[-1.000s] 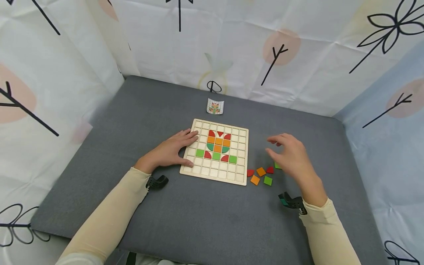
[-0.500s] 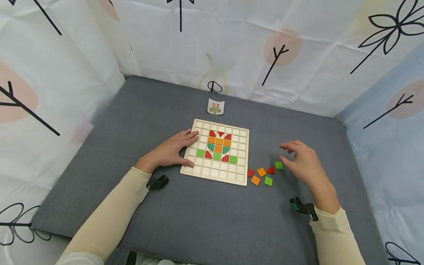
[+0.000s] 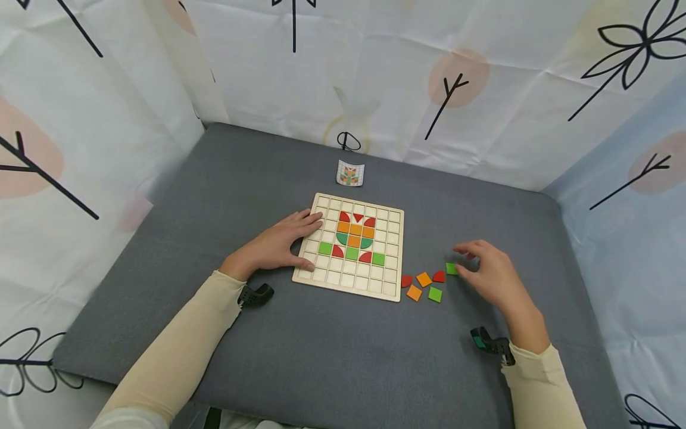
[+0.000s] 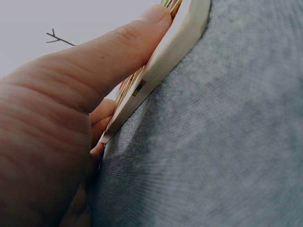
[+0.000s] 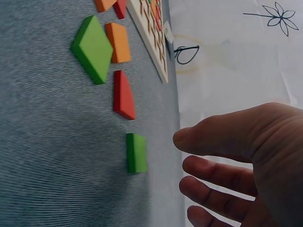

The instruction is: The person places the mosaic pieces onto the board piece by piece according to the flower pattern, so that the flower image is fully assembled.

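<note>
A wooden grid board (image 3: 348, 286) lies flat, with red, orange and green tiles set in its middle squares. My left hand (image 3: 273, 243) rests on its left edge, thumb and fingers spread; in the left wrist view the thumb (image 4: 118, 52) lies over the rim. My right hand (image 3: 490, 274) hovers just right of a loose green square tile (image 3: 451, 269), holding nothing. The right wrist view shows a gap between the fingertips (image 5: 191, 163) and that green tile (image 5: 137, 153). A red quarter-round tile (image 3: 438, 276) lies left of it.
Further loose pieces lie right of the board: another green square (image 3: 435, 294), two orange squares, one an orange tile (image 3: 424, 279), and a red piece (image 3: 407, 280) by the rim. A small pattern card (image 3: 351, 173) lies behind the board on the grey table (image 3: 321, 345).
My right hand has moved right and lower, away from the board's side, uncovering the far green tile and then coming down beside it. The left hand stays on the board.
</note>
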`<state>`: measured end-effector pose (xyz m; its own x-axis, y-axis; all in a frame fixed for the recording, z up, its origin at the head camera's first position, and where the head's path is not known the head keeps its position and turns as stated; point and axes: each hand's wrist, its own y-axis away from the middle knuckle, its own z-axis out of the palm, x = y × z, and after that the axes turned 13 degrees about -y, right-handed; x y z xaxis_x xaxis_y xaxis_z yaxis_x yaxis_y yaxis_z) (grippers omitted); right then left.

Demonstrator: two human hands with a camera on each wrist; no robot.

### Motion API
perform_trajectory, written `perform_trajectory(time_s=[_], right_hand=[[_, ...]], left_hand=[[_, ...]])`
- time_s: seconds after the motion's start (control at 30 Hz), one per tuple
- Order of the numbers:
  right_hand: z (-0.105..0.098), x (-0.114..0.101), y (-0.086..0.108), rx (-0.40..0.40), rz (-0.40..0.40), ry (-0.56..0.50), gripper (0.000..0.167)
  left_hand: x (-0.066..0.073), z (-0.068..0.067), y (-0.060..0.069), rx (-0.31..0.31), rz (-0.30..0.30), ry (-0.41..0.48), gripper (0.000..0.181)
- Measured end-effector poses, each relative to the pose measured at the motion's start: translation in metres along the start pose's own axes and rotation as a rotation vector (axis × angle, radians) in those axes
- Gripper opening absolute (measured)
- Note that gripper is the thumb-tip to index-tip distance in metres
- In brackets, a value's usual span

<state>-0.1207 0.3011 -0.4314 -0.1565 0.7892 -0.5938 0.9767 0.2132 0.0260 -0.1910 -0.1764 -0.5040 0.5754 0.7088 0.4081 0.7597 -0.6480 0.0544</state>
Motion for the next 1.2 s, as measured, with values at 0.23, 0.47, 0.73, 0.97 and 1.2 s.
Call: perform_trajectory(time_s=[0.23,0.47,0.73,0.97,1.2], right_hand=[[0.008,0.005,0.001,-0.03,0.024,-0.009,0.04],[0.013,0.013,0.001,-0.047,0.045,-0.02,0.036],[0.019,0.018,0.002,-0.009,0.022,-0.03,0.031],[0.02,0.017,0.003,0.005,0.025,-0.029,0.027],[0.021,0.019,0.004,0.014,0.025,-0.026,0.027]], left_hand=[[0.001,0.0,0.0,0.0,-0.004,0.008,0.113],[0.0,0.0,0.0,-0.006,-0.006,0.006,0.113],[0.0,-0.001,-0.001,-0.004,0.002,0.006,0.113],[-0.001,0.0,-0.001,-0.003,0.004,0.011,0.114],[-0.001,0.0,-0.001,-0.003,0.006,0.001,0.113]])
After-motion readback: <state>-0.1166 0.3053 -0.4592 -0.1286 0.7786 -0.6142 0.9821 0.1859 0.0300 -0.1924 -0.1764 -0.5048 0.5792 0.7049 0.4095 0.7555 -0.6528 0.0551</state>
